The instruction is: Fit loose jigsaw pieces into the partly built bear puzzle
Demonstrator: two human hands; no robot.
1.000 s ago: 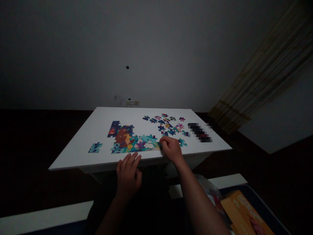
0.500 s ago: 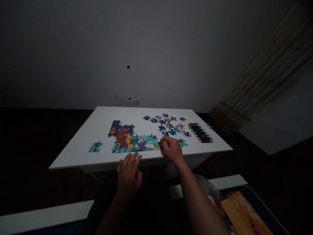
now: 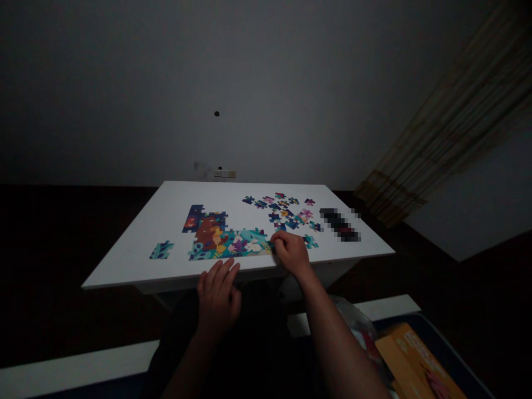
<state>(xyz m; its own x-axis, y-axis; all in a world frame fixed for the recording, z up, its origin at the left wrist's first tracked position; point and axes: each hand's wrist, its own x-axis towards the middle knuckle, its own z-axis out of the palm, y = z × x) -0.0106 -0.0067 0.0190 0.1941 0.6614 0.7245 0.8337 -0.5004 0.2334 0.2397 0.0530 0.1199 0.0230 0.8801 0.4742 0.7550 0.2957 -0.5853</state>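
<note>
A partly joined jigsaw puzzle (image 3: 216, 237) lies near the front of the white table, showing a brown bear, white rabbits and flowers. At its right end my right hand (image 3: 291, 252) is closed, fingers curled down over the puzzle's edge; whatever sits under the fingertips is hidden. My left hand (image 3: 218, 293) rests at the table's front edge, just below the puzzle, with its fingers stretched out and nothing in them. Loose puzzle pieces (image 3: 285, 213) are scattered beyond my right hand. A teal joined bit of puzzle (image 3: 162, 250) lies apart on the left.
The white table (image 3: 124, 260) stands before a grey wall. A blurred-out dark object (image 3: 339, 224) lies on its right side. At my lower right are an orange box (image 3: 415, 360) and a clear plastic bag (image 3: 353, 316). A curtain (image 3: 432, 127) hangs at the right.
Both hands keep their places and shapes. The whole view has shifted very slightly; no puzzle piece has visibly moved.
</note>
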